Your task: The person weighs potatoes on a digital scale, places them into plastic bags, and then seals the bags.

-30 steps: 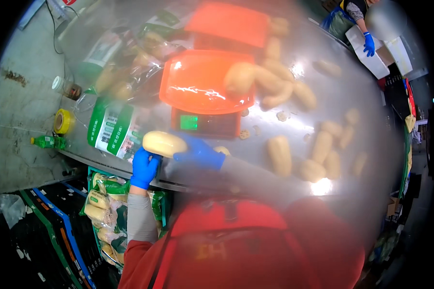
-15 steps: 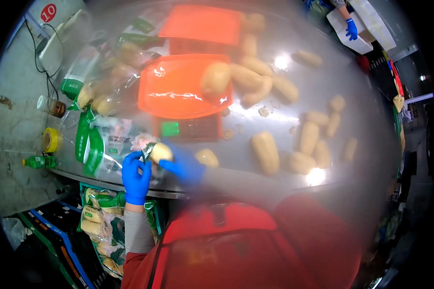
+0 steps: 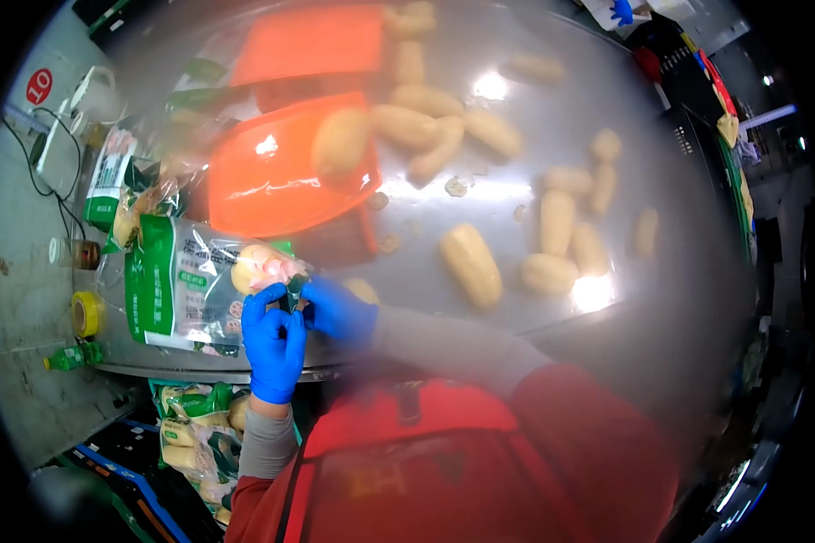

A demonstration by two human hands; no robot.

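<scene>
Now your left hand (image 3: pixel 274 351) pinches dark edge of bag (image 3: pixel 190 290). Your right hand (image 3: pixel 342 312), blurred, just beside; cannot tell its grip. Bag lies on table (image 3: pixel 503 195), near orange scale (image 3: pixel 276 172); pale roots (image 3: pixel 471 267) scattered to right.

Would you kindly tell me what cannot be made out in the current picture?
Head view: right hand, blurred by haze.
Head view: nearer orange scale, lower left hidden by the plastic bag.
Head view: co-worker's gloved hand, arm cut off by top edge.
</scene>
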